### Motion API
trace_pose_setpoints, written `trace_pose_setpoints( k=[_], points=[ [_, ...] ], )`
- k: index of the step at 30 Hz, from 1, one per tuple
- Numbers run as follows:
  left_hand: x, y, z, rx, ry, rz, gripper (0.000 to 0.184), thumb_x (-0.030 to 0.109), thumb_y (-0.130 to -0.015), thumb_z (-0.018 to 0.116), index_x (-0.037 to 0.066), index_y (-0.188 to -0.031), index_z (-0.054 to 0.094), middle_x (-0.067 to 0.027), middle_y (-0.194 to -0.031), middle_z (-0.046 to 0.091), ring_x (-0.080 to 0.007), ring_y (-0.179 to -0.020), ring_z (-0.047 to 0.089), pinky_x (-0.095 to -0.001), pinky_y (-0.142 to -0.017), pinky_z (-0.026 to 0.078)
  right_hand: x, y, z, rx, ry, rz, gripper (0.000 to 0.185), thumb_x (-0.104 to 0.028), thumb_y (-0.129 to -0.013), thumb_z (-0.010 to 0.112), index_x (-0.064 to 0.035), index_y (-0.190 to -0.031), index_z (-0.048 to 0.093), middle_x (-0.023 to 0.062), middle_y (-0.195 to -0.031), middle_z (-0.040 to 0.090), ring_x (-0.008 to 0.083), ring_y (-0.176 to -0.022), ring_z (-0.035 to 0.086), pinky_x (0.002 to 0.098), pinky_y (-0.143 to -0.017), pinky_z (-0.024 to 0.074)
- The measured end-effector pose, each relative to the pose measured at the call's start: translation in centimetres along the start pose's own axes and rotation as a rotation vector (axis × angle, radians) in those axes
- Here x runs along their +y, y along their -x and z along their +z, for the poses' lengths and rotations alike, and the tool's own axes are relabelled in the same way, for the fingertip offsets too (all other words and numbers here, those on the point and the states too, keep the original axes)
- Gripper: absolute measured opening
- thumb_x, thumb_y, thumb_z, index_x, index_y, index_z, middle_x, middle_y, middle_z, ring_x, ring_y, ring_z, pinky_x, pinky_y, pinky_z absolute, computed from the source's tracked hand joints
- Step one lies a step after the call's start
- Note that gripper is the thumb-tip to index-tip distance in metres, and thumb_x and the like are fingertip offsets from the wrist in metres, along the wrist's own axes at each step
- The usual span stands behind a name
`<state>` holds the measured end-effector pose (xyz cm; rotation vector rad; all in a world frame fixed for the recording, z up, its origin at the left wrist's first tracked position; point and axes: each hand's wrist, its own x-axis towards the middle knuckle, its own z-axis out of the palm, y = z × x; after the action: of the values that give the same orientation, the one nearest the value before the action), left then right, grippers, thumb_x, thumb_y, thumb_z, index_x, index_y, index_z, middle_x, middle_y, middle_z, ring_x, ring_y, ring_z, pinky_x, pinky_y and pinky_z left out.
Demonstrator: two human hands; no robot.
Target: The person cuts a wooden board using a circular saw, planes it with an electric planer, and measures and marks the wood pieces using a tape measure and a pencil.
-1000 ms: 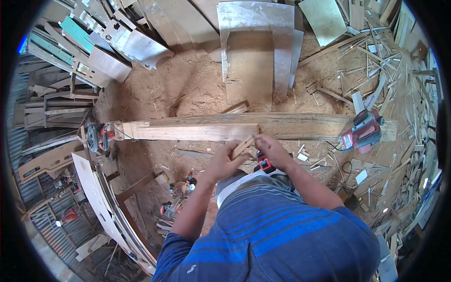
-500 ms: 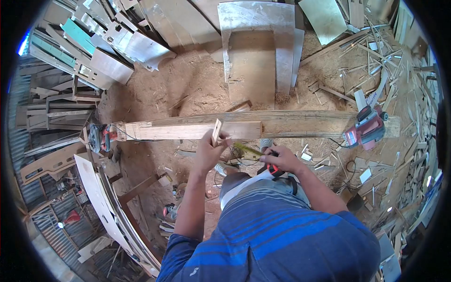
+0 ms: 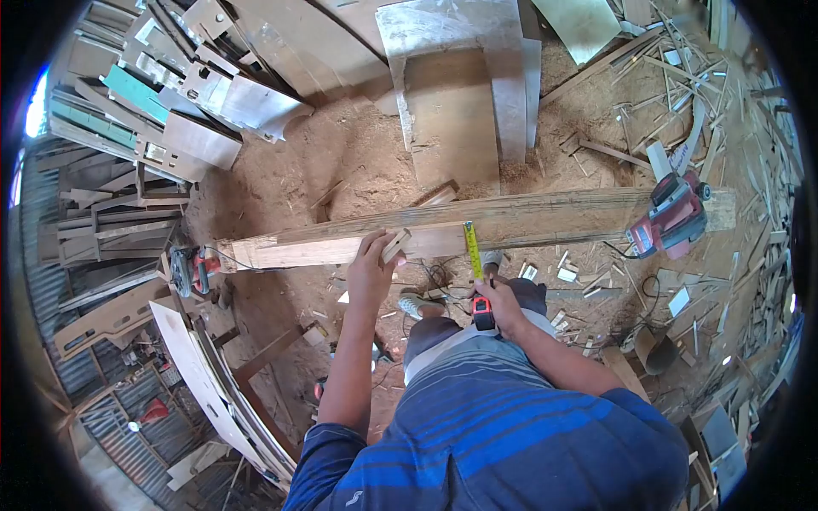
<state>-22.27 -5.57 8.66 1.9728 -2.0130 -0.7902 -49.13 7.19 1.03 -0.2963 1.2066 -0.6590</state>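
Note:
My right hand (image 3: 503, 308) is closed round a red and black tape measure (image 3: 483, 315). Its yellow blade (image 3: 474, 254) is drawn out away from me, the tip lying at the right end of a pale wooden board (image 3: 439, 241). That board rests along a long, rougher timber beam (image 3: 562, 220). Between the thumb and fingers of my left hand (image 3: 370, 266) is a small wooden block (image 3: 395, 245), held tilted over the pale board's near edge. The palm side of my left hand is partly hidden.
A maroon power tool (image 3: 669, 223) sits on the beam's right end, and a red and grey power tool (image 3: 194, 271) is at its left end. Cut panels (image 3: 204, 140) lean at the far left. Wood offcuts (image 3: 673, 94) litter the sawdust-covered ground, with more sheets (image 3: 452, 111) beyond the beam.
My right hand has turned the tape measure so its blade points forward, and the tip has come onto the board's end. My left hand has tilted the block to the right and shifted slightly left.

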Motion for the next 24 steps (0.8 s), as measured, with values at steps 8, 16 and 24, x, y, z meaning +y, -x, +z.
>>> trace_pose_setpoints(
  k=[8,16,24],
  points=[
    [0.1,0.0,0.6,0.012,-0.02,0.014,0.051,0.014,-0.084,0.088,0.019,-0.133,0.074,-0.002,-0.143,0.069,-0.0226,-0.077,0.073,-0.0398,-0.078,0.06,0.4,0.0,1.2,-0.051,-0.021,0.018,0.051,-0.047,-0.112,0.055,-0.0021,-0.097,0.075,0.0031,-0.08,0.069,0.0118,-0.071,0.062,0.0304,-0.069,0.0502],
    [0.3,-0.7,0.8,0.026,-0.099,0.132,0.051,0.009,-0.084,0.087,0.016,-0.133,0.074,-0.0067,-0.14,0.07,-0.026,-0.105,0.075,-0.0385,-0.082,0.061,1.2,0.2,1.5,-0.076,-0.091,0.001,0.047,-0.043,-0.113,0.055,-0.0021,-0.099,0.074,0.0054,-0.079,0.069,0.0128,-0.073,0.066,0.03,-0.069,0.0527],
    [1.4,-1.1,-0.1,-0.072,-0.163,0.044,0.049,0.018,-0.086,0.088,0.015,-0.133,0.074,-0.0067,-0.139,0.07,-0.0263,-0.103,0.075,-0.038,-0.087,0.061,-0.4,1.1,1.5,0.013,0.139,-0.069,0.05,-0.041,-0.112,0.055,0.001,-0.094,0.075,0.0068,-0.081,0.071,0.0146,-0.077,0.064,0.0339,-0.075,0.0507]
  ],
)
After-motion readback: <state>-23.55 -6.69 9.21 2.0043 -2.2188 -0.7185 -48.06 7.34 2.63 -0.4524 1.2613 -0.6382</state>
